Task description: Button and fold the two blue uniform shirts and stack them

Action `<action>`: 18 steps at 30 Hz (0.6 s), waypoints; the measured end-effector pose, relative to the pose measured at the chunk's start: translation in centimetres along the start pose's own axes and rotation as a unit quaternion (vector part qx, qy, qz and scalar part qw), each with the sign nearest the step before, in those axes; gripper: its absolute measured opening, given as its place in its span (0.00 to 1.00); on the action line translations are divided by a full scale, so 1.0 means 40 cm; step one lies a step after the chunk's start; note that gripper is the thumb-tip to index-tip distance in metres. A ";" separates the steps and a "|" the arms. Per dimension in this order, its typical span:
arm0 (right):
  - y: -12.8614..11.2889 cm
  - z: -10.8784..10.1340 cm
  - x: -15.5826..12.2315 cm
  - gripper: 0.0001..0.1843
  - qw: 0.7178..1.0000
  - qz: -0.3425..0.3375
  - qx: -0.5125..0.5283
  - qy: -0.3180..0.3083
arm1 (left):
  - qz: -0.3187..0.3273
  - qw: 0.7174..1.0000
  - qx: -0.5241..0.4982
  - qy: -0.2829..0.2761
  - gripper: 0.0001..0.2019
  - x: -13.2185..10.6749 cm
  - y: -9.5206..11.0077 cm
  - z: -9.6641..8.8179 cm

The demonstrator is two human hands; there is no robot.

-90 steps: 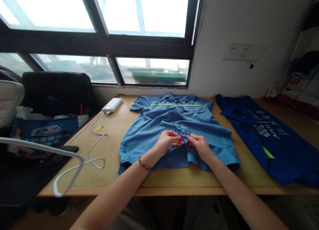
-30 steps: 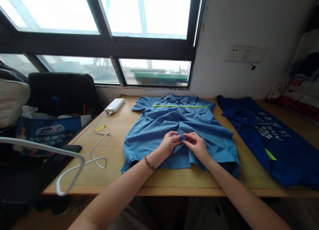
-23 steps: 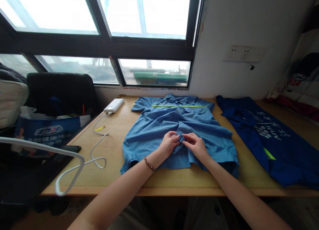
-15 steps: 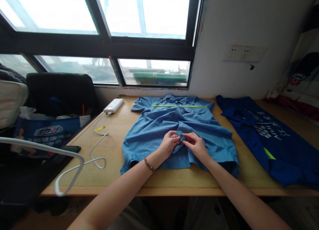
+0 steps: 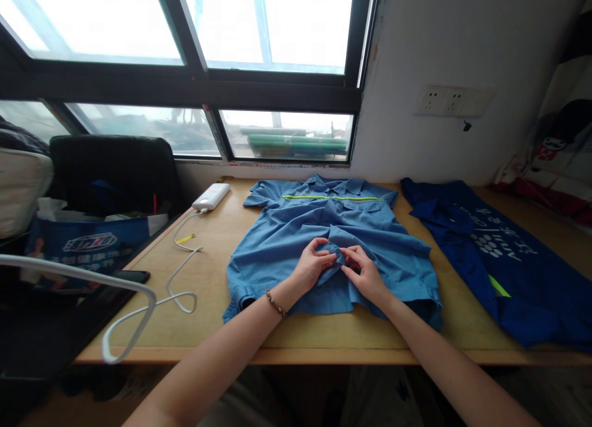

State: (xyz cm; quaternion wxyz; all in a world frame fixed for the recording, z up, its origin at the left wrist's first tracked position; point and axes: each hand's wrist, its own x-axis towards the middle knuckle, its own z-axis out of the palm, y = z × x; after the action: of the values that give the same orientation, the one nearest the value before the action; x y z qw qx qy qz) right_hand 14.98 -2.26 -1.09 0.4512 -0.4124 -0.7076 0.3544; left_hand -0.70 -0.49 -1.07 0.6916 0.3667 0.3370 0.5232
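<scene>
A light blue short-sleeved shirt (image 5: 277, 242) with a yellow-green stripe lies face up on the wooden table (image 5: 208, 260), collar toward the window. My left hand (image 5: 312, 265) and my right hand (image 5: 363, 271) meet at the middle of the shirt's front, low on the placket. Both hands pinch the bunched front edges of the cloth between fingers and thumbs. A bead bracelet sits on my left wrist. What lies between the fingertips is hidden by the folds.
A dark blue garment (image 5: 499, 254) with white print lies on the table to the right. A white power bank (image 5: 211, 196) and its cable (image 5: 178, 279) lie at the left. A white hanger (image 5: 111, 319) juts in at the left edge. A blue bag (image 5: 87, 245) stands by a black chair.
Both hands stay pinched at the shirt's front. The fingers have shifted slightly and the small fold of cloth between them has risen a little.
</scene>
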 end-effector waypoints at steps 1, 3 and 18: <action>-0.001 -0.001 -0.001 0.19 1.000 -0.001 -0.004 -0.006 | 0.005 1.000 0.013 -0.007 0.28 -0.002 0.002 0.000; -0.003 -0.002 -0.002 0.20 1.000 -0.004 -0.013 -0.018 | 0.014 0.999 0.048 -0.018 0.33 -0.006 0.007 0.002; 0.019 0.000 0.011 0.19 0.986 -0.052 -0.156 0.003 | 0.082 0.948 0.305 -0.030 0.15 0.028 -0.011 -0.012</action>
State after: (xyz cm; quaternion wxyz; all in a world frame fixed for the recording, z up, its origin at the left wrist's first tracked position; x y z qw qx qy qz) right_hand 15.06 -1.55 -1.59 0.4009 -0.4418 -0.7733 0.2147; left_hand -0.65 0.60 -1.80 0.5114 0.6023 0.4282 0.4386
